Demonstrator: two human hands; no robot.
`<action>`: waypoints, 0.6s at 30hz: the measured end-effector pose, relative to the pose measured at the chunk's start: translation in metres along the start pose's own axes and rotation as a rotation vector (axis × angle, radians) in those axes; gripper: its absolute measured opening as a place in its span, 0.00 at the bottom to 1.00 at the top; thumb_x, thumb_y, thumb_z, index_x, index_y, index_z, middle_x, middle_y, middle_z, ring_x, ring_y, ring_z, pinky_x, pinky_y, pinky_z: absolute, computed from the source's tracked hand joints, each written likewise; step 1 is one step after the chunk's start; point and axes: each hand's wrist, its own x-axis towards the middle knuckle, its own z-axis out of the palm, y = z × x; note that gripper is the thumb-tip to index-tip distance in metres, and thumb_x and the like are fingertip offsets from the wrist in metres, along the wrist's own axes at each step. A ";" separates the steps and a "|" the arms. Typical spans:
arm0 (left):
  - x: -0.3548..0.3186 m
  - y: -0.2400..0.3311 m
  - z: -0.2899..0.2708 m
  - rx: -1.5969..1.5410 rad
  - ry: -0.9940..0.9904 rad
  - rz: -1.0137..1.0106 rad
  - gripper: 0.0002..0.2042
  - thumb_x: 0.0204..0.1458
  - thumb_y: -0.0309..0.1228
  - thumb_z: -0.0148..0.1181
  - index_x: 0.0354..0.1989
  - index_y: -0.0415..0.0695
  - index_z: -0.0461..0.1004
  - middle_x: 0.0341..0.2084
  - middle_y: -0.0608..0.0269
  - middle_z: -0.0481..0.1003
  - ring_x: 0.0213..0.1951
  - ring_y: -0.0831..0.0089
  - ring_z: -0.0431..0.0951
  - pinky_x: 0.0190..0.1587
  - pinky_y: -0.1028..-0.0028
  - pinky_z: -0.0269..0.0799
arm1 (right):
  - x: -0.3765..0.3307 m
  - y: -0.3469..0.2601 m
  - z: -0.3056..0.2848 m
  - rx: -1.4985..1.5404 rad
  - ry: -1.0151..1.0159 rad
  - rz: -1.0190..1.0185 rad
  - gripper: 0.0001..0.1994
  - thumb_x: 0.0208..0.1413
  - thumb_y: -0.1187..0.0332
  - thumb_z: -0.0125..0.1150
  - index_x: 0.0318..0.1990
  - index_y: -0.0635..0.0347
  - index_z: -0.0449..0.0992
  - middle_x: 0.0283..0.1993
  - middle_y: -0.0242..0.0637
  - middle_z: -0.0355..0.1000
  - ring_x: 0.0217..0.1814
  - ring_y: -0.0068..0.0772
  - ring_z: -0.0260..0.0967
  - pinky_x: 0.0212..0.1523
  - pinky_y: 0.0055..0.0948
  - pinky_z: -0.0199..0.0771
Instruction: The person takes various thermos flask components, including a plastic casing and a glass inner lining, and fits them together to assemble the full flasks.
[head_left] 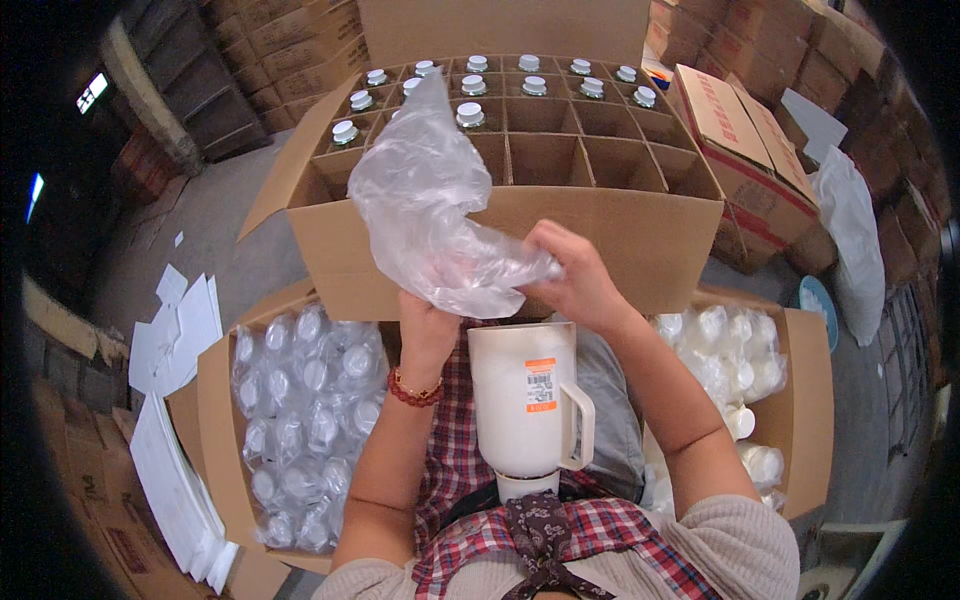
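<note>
Holding up the clear plastic bag (425,190) in front of the near wall of the divided carton (655,245), on the far side of the white handled mug (522,420)
Apparently pinching the bag's right end between thumb and fingers with the right hand (578,275), and steadying its near edge with the left hand (428,325)
Best, probably, to keep both grips light, spread the film sideways with small rubbing movements, and avoid digging in nails or yanking, for fear of a tear
Better also to lift the loose far end clear of the capped bottles (470,115), and to keep both elbows off the wrapped bottles (315,375) at left
Cannot tell the left fingers as spread or pressed together, being mostly covered by film
Hard to make out the blurred right fingertips, the bag's mouth, and some carton cells behind the plastic; impossible to see inside the mug
</note>
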 end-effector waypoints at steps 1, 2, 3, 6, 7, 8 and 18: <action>0.000 0.002 0.002 -0.030 0.023 -0.026 0.10 0.51 0.20 0.55 0.42 0.34 0.74 0.38 0.62 0.77 0.40 0.74 0.76 0.44 0.73 0.71 | 0.002 0.003 -0.002 -0.099 0.071 -0.019 0.11 0.46 0.72 0.68 0.30 0.66 0.71 0.31 0.35 0.68 0.36 0.28 0.69 0.37 0.24 0.69; -0.001 0.002 0.002 -0.102 0.044 -0.082 0.10 0.51 0.20 0.56 0.43 0.34 0.74 0.38 0.62 0.77 0.40 0.75 0.75 0.44 0.73 0.71 | 0.002 0.011 -0.001 0.009 0.188 -0.013 0.12 0.42 0.76 0.68 0.27 0.67 0.67 0.32 0.37 0.69 0.33 0.30 0.68 0.34 0.25 0.69; -0.002 0.003 0.002 -0.173 0.064 -0.139 0.10 0.51 0.21 0.56 0.43 0.35 0.74 0.38 0.62 0.77 0.40 0.75 0.75 0.44 0.73 0.71 | 0.002 0.015 -0.002 0.052 0.242 -0.061 0.12 0.42 0.77 0.67 0.27 0.67 0.67 0.32 0.37 0.69 0.33 0.30 0.67 0.33 0.25 0.68; -0.011 -0.014 -0.012 -0.089 0.000 -0.154 0.12 0.50 0.22 0.58 0.44 0.35 0.73 0.40 0.61 0.77 0.41 0.73 0.76 0.46 0.72 0.71 | -0.010 0.025 -0.002 0.252 0.333 -0.125 0.09 0.39 0.83 0.62 0.26 0.64 0.68 0.32 0.39 0.70 0.29 0.34 0.66 0.32 0.27 0.68; -0.018 -0.022 -0.020 -0.007 -0.043 -0.139 0.13 0.50 0.23 0.59 0.45 0.35 0.73 0.40 0.60 0.77 0.42 0.71 0.76 0.46 0.72 0.70 | -0.022 0.030 -0.002 0.144 0.292 -0.184 0.10 0.37 0.84 0.61 0.26 0.63 0.67 0.32 0.38 0.70 0.30 0.35 0.66 0.33 0.28 0.68; -0.028 -0.027 -0.026 0.151 -0.072 -0.089 0.13 0.48 0.22 0.59 0.43 0.35 0.72 0.39 0.58 0.77 0.41 0.67 0.76 0.46 0.71 0.70 | -0.039 0.037 -0.005 0.035 0.248 -0.240 0.10 0.35 0.85 0.59 0.26 0.62 0.67 0.32 0.38 0.70 0.30 0.36 0.67 0.33 0.29 0.68; -0.085 -0.008 -0.039 0.877 -0.519 -0.005 0.13 0.40 0.21 0.54 0.38 0.37 0.69 0.31 0.45 0.73 0.37 0.45 0.73 0.37 0.57 0.69 | -0.155 0.007 -0.019 -0.190 -0.171 0.092 0.06 0.41 0.74 0.58 0.29 0.59 0.69 0.27 0.40 0.68 0.35 0.44 0.69 0.39 0.38 0.65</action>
